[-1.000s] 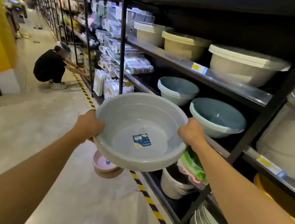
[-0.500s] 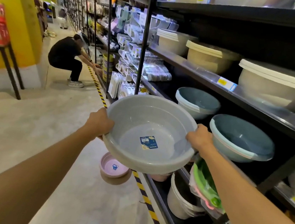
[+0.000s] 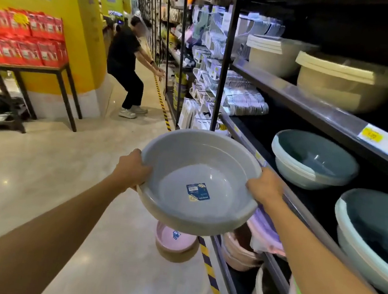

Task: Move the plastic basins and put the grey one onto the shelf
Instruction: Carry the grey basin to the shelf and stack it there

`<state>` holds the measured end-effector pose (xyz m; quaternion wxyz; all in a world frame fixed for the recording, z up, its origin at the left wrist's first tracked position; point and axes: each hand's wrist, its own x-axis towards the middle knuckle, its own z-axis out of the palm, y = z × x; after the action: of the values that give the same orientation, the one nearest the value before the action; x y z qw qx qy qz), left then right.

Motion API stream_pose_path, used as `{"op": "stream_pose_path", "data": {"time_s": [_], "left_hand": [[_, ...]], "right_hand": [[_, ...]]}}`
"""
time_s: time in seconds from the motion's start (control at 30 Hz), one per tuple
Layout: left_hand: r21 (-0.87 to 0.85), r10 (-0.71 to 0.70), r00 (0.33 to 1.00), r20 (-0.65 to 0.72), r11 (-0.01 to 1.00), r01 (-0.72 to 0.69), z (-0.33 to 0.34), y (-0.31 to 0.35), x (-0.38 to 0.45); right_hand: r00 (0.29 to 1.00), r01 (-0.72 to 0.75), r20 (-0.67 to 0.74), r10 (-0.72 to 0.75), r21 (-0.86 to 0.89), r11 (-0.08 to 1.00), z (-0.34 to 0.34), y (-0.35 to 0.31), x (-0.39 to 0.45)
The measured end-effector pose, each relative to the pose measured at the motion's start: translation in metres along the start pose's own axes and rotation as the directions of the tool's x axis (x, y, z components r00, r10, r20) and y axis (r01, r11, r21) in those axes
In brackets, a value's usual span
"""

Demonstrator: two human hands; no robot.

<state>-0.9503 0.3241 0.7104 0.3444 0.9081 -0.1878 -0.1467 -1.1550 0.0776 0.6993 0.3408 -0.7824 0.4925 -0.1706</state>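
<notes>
Round grey plastic basin, blue sticker inside, held tilted beside shelf

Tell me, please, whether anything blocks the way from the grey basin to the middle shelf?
Nothing visible does. The grey basin, held by the left hand and right hand, is beside the shelf; bare space lies before the blue basins.

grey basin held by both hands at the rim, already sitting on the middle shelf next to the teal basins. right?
Not quite. In the head view the grey basin is off the shelf, held out over the aisle by the left hand and right hand at the rim. The teal basins are on that shelf.
</notes>
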Motion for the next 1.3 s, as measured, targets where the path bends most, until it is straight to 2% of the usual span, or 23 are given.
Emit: {"op": "stream_pose_path", "data": {"time_s": [0.27,0.77,0.9,1.13,1.3], "left_hand": [[-0.015,-0.069,0.996,-0.055,0.998,0.069,0.008,-0.01,0.088],[0.022,-0.04,0.999,-0.009,0.999,0.04,0.051,-0.057,0.342],[0.047,-0.01,1.0,0.029,0.999,0.009,0.079,-0.07,0.381],[0.095,-0.074,0.993,0.09,0.993,0.066,0.149,-0.101,0.43],[0.138,-0.131,0.986,0.099,0.984,0.117,0.222,-0.147,0.461]], "right_hand": [[0.994,0.093,0.055,-0.09,-0.048,0.995,0.056,-0.037,0.099],[0.997,-0.031,0.062,0.039,-0.12,0.992,0.205,-0.082,0.27],[0.993,-0.097,0.058,0.104,-0.111,0.989,0.234,-0.065,0.301],[0.989,-0.127,0.062,0.133,-0.089,0.988,0.292,-0.009,0.349],[0.981,-0.15,0.122,0.153,-0.034,0.988,0.351,0.05,0.377]]}}
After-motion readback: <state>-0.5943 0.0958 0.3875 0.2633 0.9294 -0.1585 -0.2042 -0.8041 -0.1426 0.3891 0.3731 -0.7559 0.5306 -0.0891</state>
